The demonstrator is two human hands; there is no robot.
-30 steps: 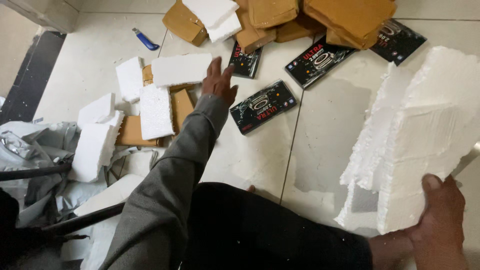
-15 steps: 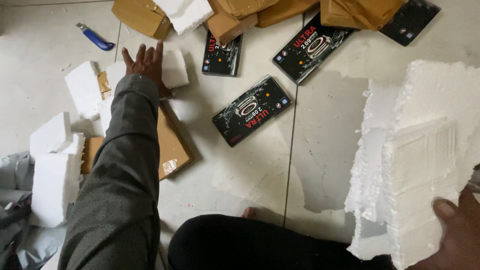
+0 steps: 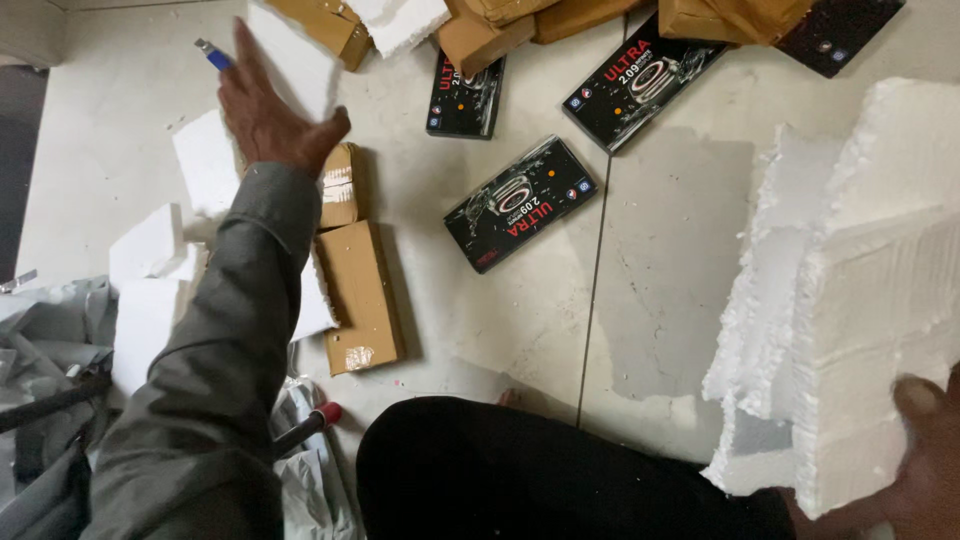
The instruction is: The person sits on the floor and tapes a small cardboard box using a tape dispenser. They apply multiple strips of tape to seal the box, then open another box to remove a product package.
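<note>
My left hand point(image 3: 268, 118) reaches out over the tiled floor and grips a flat white foam slab point(image 3: 290, 58), lifted off the floor near the top left. Just below the hand lie brown cardboard boxes point(image 3: 358, 290). My right hand point(image 3: 925, 460) at the bottom right holds a large, rough-edged white foam block point(image 3: 860, 290) by its lower corner. A black printed box point(image 3: 520, 203) lies on the floor between the two hands.
Two more black boxes point(image 3: 465, 92) point(image 3: 640, 82) and several brown boxes point(image 3: 500, 30) sit along the top. White foam pieces point(image 3: 150, 270) and grey plastic wrap point(image 3: 45, 330) crowd the left. A blue utility knife point(image 3: 212, 52) lies top left. My dark-clothed leg point(image 3: 540, 470) fills the bottom.
My left hand has picked the flat foam slab up off the floor and raised it. The view has shifted, and the big foam block in my right hand looms closer.
</note>
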